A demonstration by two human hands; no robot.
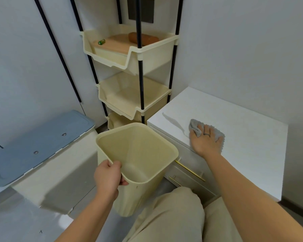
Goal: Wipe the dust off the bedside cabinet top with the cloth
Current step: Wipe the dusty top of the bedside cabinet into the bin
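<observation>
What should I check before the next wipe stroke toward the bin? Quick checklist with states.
1. Cloth under right hand, flat on the cabinet top: ok.
2. Left hand has a grip on the rim of the bin: ok.
3. Bin mouth open and empty: ok.
4. Bin rim below the cabinet's front edge, ready to catch dust: cannot tell; it sits left of the front corner, not under the hand.
5. Cabinet top free of objects in the cloth's path: ok.
6. Dust left on the surface: cannot tell; only a faint streak shows left of the cloth.
</observation>
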